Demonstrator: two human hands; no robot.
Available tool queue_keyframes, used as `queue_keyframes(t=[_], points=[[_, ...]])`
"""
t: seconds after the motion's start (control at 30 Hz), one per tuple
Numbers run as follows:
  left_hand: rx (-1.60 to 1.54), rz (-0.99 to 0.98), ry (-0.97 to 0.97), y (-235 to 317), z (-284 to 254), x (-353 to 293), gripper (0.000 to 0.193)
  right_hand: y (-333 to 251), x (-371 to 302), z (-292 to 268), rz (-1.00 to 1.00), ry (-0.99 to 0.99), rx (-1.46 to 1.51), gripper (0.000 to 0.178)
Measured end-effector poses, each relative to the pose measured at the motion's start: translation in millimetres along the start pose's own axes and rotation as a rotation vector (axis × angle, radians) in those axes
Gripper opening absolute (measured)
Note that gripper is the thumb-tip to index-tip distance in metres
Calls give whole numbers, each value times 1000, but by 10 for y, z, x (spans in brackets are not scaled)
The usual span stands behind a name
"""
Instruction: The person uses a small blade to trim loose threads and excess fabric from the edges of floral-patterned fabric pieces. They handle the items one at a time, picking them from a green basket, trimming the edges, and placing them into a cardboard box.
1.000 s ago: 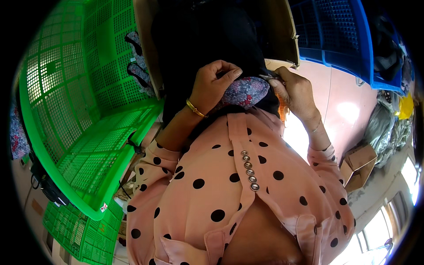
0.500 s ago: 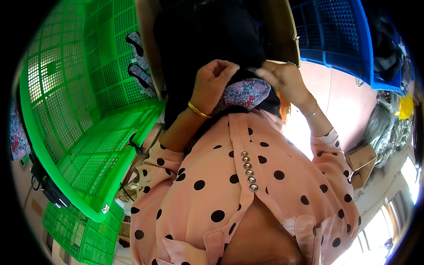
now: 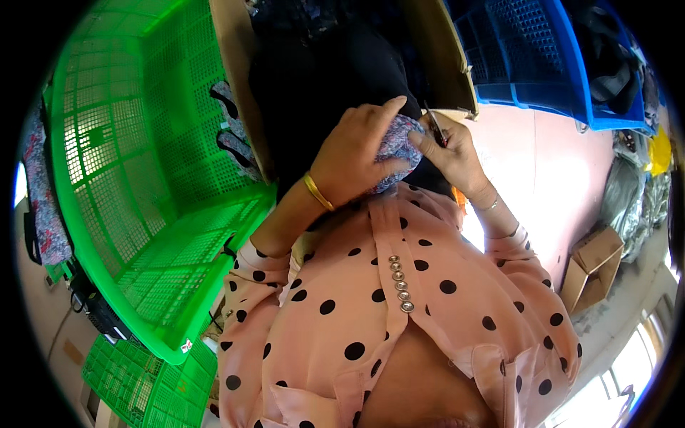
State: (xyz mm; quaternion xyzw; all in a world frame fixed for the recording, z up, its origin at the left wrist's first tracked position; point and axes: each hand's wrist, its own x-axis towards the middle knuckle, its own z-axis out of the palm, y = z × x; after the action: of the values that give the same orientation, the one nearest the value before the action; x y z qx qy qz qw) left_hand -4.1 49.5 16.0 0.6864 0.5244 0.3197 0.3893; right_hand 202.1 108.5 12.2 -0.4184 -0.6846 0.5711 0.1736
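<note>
A floral cloth slipper (image 3: 401, 146) in blue-grey and red lies bunched over my lap, close to my shirt front. My left hand (image 3: 349, 153) wraps round it from the left, its index finger stretched along the top and its thumb below. On the other side my right hand (image 3: 457, 153) is closed on small scissors (image 3: 437, 128), thin dark blade pointing up and dark reddish handle in the fingers. The right thumb touches the slipper's right end. How the scissors' handle sits in my palm is hidden.
On the left stands a large green plastic crate (image 3: 171, 335), with floral slippers (image 3: 235, 146) at its far right. A cardboard box (image 3: 467, 93) surrounds my dark-clad legs. A blue crate (image 3: 531, 96) is at far right, with an open small carton (image 3: 592, 267) nearer me.
My left hand has moved right and closed round the slipper, which is now lifted and bunched. My right hand has turned, and the scissors' blade now points upward in plain view.
</note>
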Motion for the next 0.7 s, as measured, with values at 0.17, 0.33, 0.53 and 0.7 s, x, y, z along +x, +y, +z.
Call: queue_keyframes(t=[0.17,0.33,0.53,0.7], points=[[-765,-115,204,-54,-518,122,36,-426,249,-91,-77,109,314,29],[-955,-138,415,-50,-566,62,42,-699,362,43,-305,65,115,29],[-1053,-145,473,-56,-473,-11,38,-683,561,273,-557,168,48,13],[-1165,-156,525,-57,-439,-72,36,-580,614,269,-229,110,525,14]])
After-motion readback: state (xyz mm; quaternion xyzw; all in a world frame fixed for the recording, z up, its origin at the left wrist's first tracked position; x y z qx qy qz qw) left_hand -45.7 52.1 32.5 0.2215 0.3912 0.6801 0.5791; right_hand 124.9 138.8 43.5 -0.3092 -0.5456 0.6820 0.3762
